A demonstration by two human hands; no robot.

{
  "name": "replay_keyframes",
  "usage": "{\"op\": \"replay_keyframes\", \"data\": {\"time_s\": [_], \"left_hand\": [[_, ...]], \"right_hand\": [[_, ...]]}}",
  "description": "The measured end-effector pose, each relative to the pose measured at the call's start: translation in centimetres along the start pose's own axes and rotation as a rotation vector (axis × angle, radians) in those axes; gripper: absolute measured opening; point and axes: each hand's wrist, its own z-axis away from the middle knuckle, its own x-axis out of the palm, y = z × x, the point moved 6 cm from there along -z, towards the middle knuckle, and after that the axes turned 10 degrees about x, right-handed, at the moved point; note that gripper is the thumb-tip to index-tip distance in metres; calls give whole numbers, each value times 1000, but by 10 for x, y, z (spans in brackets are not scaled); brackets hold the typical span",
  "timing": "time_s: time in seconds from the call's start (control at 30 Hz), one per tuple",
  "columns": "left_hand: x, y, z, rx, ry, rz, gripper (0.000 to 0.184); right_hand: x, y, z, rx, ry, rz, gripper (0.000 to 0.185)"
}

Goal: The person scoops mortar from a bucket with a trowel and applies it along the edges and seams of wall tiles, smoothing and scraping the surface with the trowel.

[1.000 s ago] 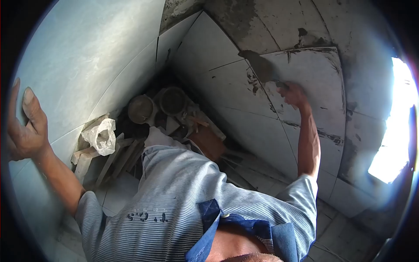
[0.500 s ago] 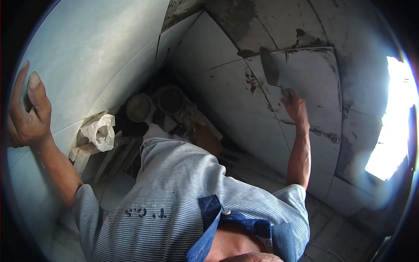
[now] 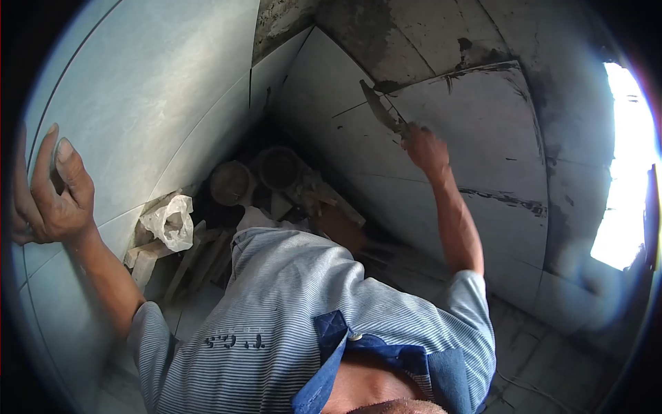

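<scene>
My left hand (image 3: 55, 193) rests with fingers spread against the pale tiled wall (image 3: 172, 83) on the left. My right hand (image 3: 426, 150) is closed round the handle of a trowel (image 3: 379, 109). The trowel's blade points up and left, over the joint between tiles on the right wall. Beside my right hand is a large pale tile (image 3: 483, 131) with dark mortar smears along its top, right and lower edges. Whether the blade touches the tile surface cannot be made out.
Two round buckets (image 3: 229, 183) (image 3: 278, 168) stand in the dark corner. A crumpled plastic bag (image 3: 169, 222) lies on wooden pieces (image 3: 143, 263) by the left wall. A reddish-brown block (image 3: 339, 228) is beside my shirt. Bright light (image 3: 624, 179) enters at the right.
My right hand has moved left with the trowel, whose blade has turned and now lies over the tile joint. My left hand stays on the wall. The view has shifted slightly.
</scene>
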Motion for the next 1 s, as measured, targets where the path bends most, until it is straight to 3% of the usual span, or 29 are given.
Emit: {"op": "replay_keyframes", "data": {"time_s": [0.13,0.2,0.23,0.3,0.43,0.53,0.6,0.63,0.7,0.8,0.93,1.0], "left_hand": [[-1,6,-2,95,9,-99,14],[2,3,4,-144,-2,28,14],[2,1,4,-149,-1,20,14],[-1,5,-4,-56,33,-10,16],[-1,5,-3,-178,-12,27,15],[-1,9,-6,-78,6,2,15],[2,8,-1,-257,-22,73,14],[2,5,-1,-251,-21,78,14],[1,5,-3,-113,33,45,14],[0,8,-4,-163,19,35,14],[-2,12,-6,-148,-27,-67,14],[0,11,-3,-204,-15,-14,14]], "right_hand": [[-4,6,-52,-82,-49,182,30],[-11,11,-62,-41,-185,217,42],[-14,17,-57,-43,-176,220,42],[-34,34,-34,-33,51,15,31],[-43,48,-5,-50,110,-175,36],[-35,62,-13,-127,157,-177,41],[-30,81,-33,-128,98,-111,44],[-32,91,-30,-123,94,-115,44],[-54,104,-21,-42,78,-123,44],[-70,131,16,16,119,-172,41],[-83,99,74,191,54,-199,42],[-56,80,90,313,-13,-464,45]]}}
